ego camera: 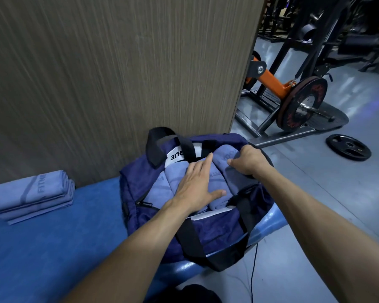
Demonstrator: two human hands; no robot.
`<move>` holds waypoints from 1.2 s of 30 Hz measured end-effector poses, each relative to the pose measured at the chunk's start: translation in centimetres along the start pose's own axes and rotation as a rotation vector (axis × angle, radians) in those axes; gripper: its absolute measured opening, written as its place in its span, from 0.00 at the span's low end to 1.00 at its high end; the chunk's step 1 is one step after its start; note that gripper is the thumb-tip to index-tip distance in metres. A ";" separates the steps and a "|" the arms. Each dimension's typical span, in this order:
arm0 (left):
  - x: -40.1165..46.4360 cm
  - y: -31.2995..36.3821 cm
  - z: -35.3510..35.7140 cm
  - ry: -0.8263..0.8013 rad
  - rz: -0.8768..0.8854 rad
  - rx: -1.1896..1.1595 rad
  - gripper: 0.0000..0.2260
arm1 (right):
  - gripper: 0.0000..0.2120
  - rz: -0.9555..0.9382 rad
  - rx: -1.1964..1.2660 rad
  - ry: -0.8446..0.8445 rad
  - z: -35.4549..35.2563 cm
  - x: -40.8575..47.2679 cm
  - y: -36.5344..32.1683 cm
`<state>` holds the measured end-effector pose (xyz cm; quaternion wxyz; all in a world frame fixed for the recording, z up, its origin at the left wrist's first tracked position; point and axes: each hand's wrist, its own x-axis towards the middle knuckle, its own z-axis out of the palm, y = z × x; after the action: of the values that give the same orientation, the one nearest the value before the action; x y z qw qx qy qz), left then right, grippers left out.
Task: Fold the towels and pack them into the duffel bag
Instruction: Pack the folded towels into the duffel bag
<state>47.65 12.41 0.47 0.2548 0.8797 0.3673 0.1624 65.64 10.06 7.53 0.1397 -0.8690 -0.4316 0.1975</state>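
A navy duffel bag (pixel 212 231) with black straps lies open at the right end of a blue padded bench (pixel 53 248). Several folded light-blue towels (pixel 160 184) fill its opening. My left hand (pixel 197 182) lies flat with straight fingers on the middle towels. My right hand (pixel 248 159) grips the rightmost towel (pixel 222 156) at the bag's far right rim, fingers curled over it. A stack of folded light-blue towels (pixel 29 195) sits on the bench at the far left.
A wood-grain wall panel (pixel 118 73) stands right behind the bench. To the right is grey floor with a weight machine (pixel 302 101) and a loose black weight plate (pixel 348 147). A thin black cable (pixel 253 270) hangs below the bench edge.
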 end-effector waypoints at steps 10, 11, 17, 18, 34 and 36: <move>0.2 0.2 -0.6 -0.056 -0.005 0.104 0.35 | 0.15 0.008 0.036 -0.020 1.8 0.7 -0.2; 0.2 0.3 -0.6 -0.057 -0.002 0.108 0.35 | 0.14 0.009 0.067 -0.041 1.8 0.8 -0.1; 0.0 0.3 -0.7 -0.068 0.006 0.122 0.35 | 0.17 0.067 0.229 -0.152 0.7 1.4 0.0; 0.0 0.3 -0.8 -0.068 0.008 0.120 0.35 | 0.22 0.090 0.301 -0.183 0.3 1.5 0.0; 2.8 2.1 -2.3 -0.063 0.077 0.171 0.27 | 0.20 -0.098 -0.021 -0.203 1.7 0.3 -1.4; 3.5 2.5 -2.1 -0.105 0.041 0.252 0.26 | 0.20 -0.162 -0.159 -0.250 1.7 -0.3 -1.7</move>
<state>50.39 14.15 3.91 0.1579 0.9193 0.3527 0.0738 63.54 10.95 6.79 0.0312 -0.8084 -0.5284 0.2576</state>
